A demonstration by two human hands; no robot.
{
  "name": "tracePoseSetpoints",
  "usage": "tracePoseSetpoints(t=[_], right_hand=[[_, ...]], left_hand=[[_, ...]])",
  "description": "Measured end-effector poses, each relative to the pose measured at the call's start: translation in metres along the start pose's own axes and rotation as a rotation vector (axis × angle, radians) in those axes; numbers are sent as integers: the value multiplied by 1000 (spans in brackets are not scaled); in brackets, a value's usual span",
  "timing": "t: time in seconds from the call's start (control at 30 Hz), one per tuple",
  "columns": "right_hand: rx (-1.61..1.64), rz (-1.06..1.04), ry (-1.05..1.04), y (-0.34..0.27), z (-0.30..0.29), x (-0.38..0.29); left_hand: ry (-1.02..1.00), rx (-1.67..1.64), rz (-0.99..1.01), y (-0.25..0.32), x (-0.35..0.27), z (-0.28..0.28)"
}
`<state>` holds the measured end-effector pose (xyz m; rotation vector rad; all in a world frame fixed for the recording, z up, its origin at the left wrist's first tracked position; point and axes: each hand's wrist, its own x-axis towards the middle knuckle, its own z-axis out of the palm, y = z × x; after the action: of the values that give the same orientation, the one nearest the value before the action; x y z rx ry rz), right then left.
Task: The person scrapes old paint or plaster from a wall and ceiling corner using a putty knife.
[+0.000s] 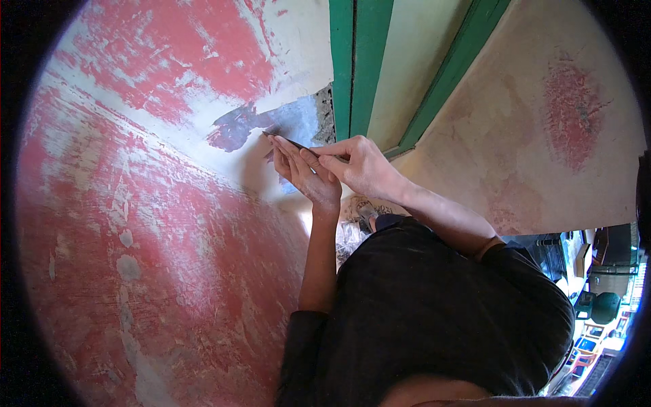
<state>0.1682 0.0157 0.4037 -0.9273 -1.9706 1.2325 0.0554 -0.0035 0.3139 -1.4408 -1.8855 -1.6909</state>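
Observation:
A thin dark flat tool (291,143), seen nearly edge-on and perhaps a scraper blade, slants across both hands. My right hand (362,165) grips its near end between thumb and fingers. Under and along its middle lies my left hand (307,175), fingers extended and slightly spread, thumb against the tool. The far tip points at a wall (224,168) with a grey-blue patch (300,119) on it; whether it touches the surface cannot be told. Whitish dust marks my left palm and wrist.
Flaking red and white paint covers the wall at left. Green frame pieces (368,66) border a cream panel (412,56) beside rough exposed masonry (324,114). Another wall (457,168) with a red worn spot stands at right. A shod foot (366,211) shows below; chairs (585,356) stand far right.

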Motion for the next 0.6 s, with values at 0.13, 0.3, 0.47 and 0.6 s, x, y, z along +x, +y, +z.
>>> tracePoseSetpoints(t=[0.13, 0.3, 0.47, 0.6], right_hand=[[60, -21, 35, -3, -2, -10], [-7, -22, 54, -5, 9, -5], [102, 34, -9, -3, -5, -7], [98, 51, -37, 0, 3, 2]], left_hand=[[-8, -61, 17, 3, -3, 2], [22, -59, -18, -7, 1, -1], [15, -91, 22, 0, -2, 5], [15, -32, 32, -3, 8, -3]])
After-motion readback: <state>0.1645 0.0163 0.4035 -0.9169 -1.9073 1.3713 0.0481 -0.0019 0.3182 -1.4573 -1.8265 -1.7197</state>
